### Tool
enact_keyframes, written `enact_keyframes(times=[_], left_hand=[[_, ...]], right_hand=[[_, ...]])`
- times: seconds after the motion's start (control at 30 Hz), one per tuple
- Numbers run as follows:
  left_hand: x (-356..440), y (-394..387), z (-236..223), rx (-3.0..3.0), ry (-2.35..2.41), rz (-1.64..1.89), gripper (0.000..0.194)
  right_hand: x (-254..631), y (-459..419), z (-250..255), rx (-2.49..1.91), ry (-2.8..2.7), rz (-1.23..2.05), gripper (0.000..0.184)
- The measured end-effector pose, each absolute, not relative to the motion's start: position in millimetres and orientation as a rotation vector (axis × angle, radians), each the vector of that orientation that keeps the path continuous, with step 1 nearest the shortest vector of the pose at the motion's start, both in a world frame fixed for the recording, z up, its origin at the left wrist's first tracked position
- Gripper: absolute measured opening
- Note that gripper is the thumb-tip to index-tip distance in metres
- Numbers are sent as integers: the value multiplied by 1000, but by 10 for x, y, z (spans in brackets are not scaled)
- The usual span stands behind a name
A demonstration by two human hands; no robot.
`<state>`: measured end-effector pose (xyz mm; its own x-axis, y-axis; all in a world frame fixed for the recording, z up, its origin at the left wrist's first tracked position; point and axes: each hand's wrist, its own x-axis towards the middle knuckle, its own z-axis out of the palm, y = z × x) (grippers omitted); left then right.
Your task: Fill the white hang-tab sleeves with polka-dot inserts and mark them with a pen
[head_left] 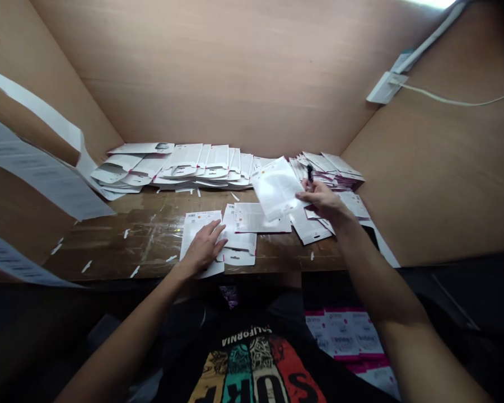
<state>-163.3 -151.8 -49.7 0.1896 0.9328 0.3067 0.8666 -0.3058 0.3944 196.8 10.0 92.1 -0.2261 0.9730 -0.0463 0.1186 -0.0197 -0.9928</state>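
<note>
My right hand (pixel 321 198) pinches a flat white packet (pixel 275 184) by its right edge, holding it tilted above the table. A small dark object (pixel 309 172), perhaps a pen, sticks up from the same fingers; its kind is unclear. My left hand (pixel 205 245) lies with fingers apart on another white packet (pixel 197 224) near the table's front edge. Right beside it are an overlapping packet with a hang hole (pixel 239 254) and a packet lying crosswise (pixel 252 217). More packets (pixel 313 229) lie partly under my right hand.
Overlapping white packets (pixel 189 162) line the back, with a stacked pile (pixel 340 170) at back right. Printed paper strips (pixel 37 162) hang at left. A cable (pixel 453 101) runs along the right wall. Pink-and-white packages (pixel 348 336) sit below the brown table (pixel 109 240).
</note>
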Motion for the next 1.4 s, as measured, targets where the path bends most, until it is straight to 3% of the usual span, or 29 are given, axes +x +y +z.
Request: enact_keyframes(times=[0.17,0.4,0.5,0.67,0.77,0.87,1.1,1.4], left_hand=[[-1382,-1439,-436,2424,1911,686,48],[-465,-752,-390,2385,1888,605,73],[-482,-598,-417,2370,1859,588,68],[-809,-768,-420,2552,1535,474,48],[-803,-833,-449,2622,1499,289,56],[-703,-827,-516,2626,1517,169,63],[-647,-828,-598,2658,1524,212,68],[-635,-838,-633,2643,1556,229,68]], right_hand=[[1947,95,693,-1119,-1491,1629,55],[2315,1126,1158,-1384,-1156,940,38],[2483,1111,1112,-1380,-1132,852,47],[2392,160,294,-1246,-1141,1294,57],[2133,-491,-180,-1207,-1147,1579,57],[1873,-888,-461,-1219,-1194,1633,55],[1732,-1022,-574,-1296,-1356,1548,40],[1687,-1056,-575,-1316,-1384,1611,45]])
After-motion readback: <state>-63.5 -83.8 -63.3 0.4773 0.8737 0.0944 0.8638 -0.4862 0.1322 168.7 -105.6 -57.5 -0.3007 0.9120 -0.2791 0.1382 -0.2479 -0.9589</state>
